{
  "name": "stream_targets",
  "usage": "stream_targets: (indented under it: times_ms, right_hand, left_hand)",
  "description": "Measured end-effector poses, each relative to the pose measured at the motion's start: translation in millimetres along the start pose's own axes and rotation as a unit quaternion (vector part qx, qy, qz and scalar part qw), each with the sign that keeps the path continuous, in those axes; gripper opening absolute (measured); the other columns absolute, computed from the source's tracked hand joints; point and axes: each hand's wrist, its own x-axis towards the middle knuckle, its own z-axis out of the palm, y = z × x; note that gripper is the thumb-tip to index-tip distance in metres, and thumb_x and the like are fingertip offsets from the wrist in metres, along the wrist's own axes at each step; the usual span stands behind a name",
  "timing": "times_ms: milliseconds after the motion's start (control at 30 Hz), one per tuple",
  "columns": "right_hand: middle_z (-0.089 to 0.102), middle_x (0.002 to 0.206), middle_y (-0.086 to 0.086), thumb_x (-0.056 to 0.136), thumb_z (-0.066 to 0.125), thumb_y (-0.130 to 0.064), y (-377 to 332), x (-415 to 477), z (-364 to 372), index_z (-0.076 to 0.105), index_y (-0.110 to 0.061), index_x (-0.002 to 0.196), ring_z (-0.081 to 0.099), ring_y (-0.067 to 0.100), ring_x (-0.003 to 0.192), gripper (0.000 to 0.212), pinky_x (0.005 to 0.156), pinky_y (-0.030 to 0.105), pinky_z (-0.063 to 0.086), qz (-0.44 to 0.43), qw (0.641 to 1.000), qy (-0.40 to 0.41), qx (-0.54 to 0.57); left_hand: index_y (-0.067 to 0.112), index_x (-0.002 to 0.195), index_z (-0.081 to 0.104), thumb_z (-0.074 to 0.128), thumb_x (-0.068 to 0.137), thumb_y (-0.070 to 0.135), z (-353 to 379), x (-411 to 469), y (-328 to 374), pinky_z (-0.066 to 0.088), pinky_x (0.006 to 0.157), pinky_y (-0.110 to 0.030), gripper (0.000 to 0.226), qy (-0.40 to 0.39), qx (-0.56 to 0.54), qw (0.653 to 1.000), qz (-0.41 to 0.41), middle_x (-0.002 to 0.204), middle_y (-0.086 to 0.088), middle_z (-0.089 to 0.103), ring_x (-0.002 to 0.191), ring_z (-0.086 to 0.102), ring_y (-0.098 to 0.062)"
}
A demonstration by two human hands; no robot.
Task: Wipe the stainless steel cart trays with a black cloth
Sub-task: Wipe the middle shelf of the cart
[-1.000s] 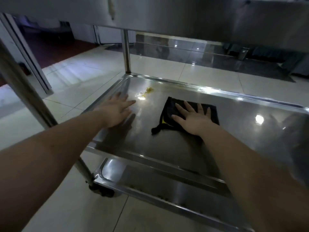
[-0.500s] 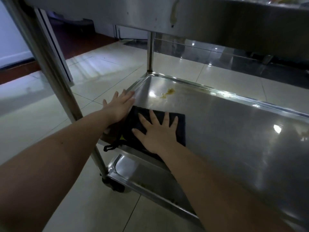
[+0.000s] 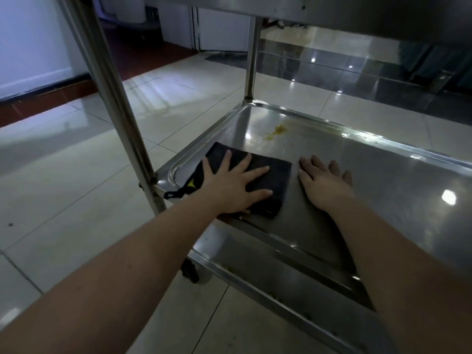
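Left hand (image 3: pixel 231 186): mine, spread flat with fingers splayed, pressing down on the black cloth (image 3: pixel 265 175); palm contact only, nothing pinched or curled. Right hand (image 3: pixel 323 183): flat and released on bare steel just beside the cloth's right edge, holding nothing. Black cloth: folded to a rough rectangle, lying at the near left corner of the middle cart tray (image 3: pixel 383 175), a black hanging loop (image 3: pixel 173 193) and a yellow mark trailing off its near-left corner toward the tray rim. Handling, by my judgement: soft, light, limp; it should slide readily on the polished metal, so flat downward pressure suits it better than a grip, and bunching at the leading edge is the likely fault. To lift it, pinch a folded edge or the loop. Yellowish residue (image 3: pixel 277 131): on the tray toward the far left corner, apart from the cloth, not yet wiped. Lower tray (image 3: pixel 281 279): visible beneath, specks along its near rim.
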Motion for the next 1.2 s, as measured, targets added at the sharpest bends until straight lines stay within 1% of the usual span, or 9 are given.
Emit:
stream_targets:
  times_ms: [133, 300, 433, 500, 767, 867, 1000, 1100, 1200]
  right_hand:
    - [0.000, 0.164, -0.011, 0.095, 0.015, -0.067, 0, 1, 1, 0.007, -0.046, 0.152, -0.002, 0.032, 0.150, 0.062, 0.115, 0.058, -0.006, 0.001, 1.000, -0.014, -0.023]
    - [-0.004, 0.164, -0.011, 0.092, 0.014, -0.072, 1, 3, 1, 0.001, -0.047, 0.152, -0.005, 0.031, 0.150, 0.066, 0.116, 0.059, -0.005, 0.004, 0.999, -0.023, -0.031]
    - [-0.005, 0.164, -0.011, 0.090, 0.012, -0.074, 4, 0, 4, -0.002, -0.048, 0.151, -0.006, 0.032, 0.150, 0.068, 0.115, 0.059, -0.005, -0.005, 0.999, -0.026, -0.039]
    - [-0.007, 0.164, -0.011, 0.090, 0.010, -0.074, 3, -1, 5, -0.004, -0.047, 0.151, -0.007, 0.033, 0.150, 0.068, 0.116, 0.059, -0.005, -0.010, 0.999, -0.031, -0.041]
    - [-0.007, 0.163, -0.012, 0.091, 0.012, -0.073, 0, -7, 6, -0.003, -0.048, 0.151, -0.006, 0.031, 0.150, 0.066, 0.117, 0.057, -0.002, -0.006, 0.999, -0.023, -0.037]
    - [-0.005, 0.163, -0.013, 0.091, 0.013, -0.073, 0, -8, 7, -0.002, -0.049, 0.151, -0.004, 0.030, 0.150, 0.066, 0.118, 0.056, -0.001, -0.001, 0.999, -0.009, -0.044]
    - [-0.004, 0.163, -0.014, 0.091, 0.016, -0.073, 1, -10, 2, 0.001, -0.049, 0.151, -0.004, 0.028, 0.150, 0.066, 0.118, 0.055, -0.001, -0.001, 1.000, -0.008, -0.030]
    - [-0.006, 0.163, -0.013, 0.091, 0.014, -0.073, 2, -11, 2, 0.000, -0.049, 0.151, -0.006, 0.028, 0.150, 0.066, 0.118, 0.055, -0.002, -0.007, 0.999, -0.012, -0.028]
    - [-0.009, 0.163, -0.012, 0.091, 0.012, -0.073, 3, -10, 3, -0.003, -0.048, 0.151, -0.008, 0.029, 0.150, 0.067, 0.118, 0.055, -0.003, -0.013, 0.999, -0.019, -0.032]
  left_hand:
    - [0.068, 0.141, -0.001, 0.019, 0.082, 0.086, -16, 3, -32, -0.016, 0.106, -0.072, 0.065, -0.026, 0.001, 0.999, -0.034, 0.163, 0.017, -0.009, 0.149, -0.013, -0.032]
    - [0.077, 0.130, -0.014, 0.011, 0.072, 0.091, -10, -39, -43, -0.015, 0.107, -0.071, 0.065, -0.051, 0.000, 0.999, 0.000, 0.161, 0.019, -0.014, 0.148, -0.016, -0.031]
    - [0.080, 0.128, -0.012, 0.015, 0.074, 0.092, -10, -57, -52, -0.016, 0.105, -0.070, 0.062, -0.058, -0.013, 0.998, 0.010, 0.161, 0.020, -0.015, 0.148, -0.017, -0.032]
    - [0.080, 0.127, -0.015, 0.022, 0.081, 0.086, -10, -37, -48, -0.017, 0.103, -0.073, 0.059, -0.054, 0.000, 0.998, 0.010, 0.161, 0.018, -0.016, 0.147, -0.016, -0.036]
    - [0.066, 0.142, -0.002, 0.019, 0.084, 0.084, -20, 114, -7, -0.015, 0.103, -0.074, 0.064, -0.026, 0.032, 0.999, -0.005, 0.165, 0.010, -0.006, 0.149, -0.011, -0.037]
    - [0.065, 0.143, -0.002, 0.019, 0.085, 0.083, -21, 142, 5, -0.012, 0.102, -0.076, 0.064, -0.023, 0.035, 0.999, -0.011, 0.165, 0.010, -0.004, 0.149, -0.010, -0.038]
    - [0.069, 0.139, -0.008, 0.014, 0.080, 0.088, -20, 111, -4, -0.014, 0.103, -0.074, 0.065, -0.036, 0.040, 0.998, 0.026, 0.164, 0.010, -0.007, 0.148, -0.011, -0.038]
    - [0.076, 0.126, -0.022, 0.000, 0.060, 0.099, -16, 57, -20, -0.017, 0.102, -0.073, 0.073, -0.076, 0.040, 0.994, 0.063, 0.162, 0.014, -0.017, 0.147, -0.016, -0.037]
    - [0.078, 0.125, -0.023, 0.002, 0.057, 0.100, -9, 3, -40, -0.020, 0.102, -0.072, 0.075, -0.092, 0.019, 0.993, 0.077, 0.157, 0.020, -0.025, 0.145, -0.023, -0.034]
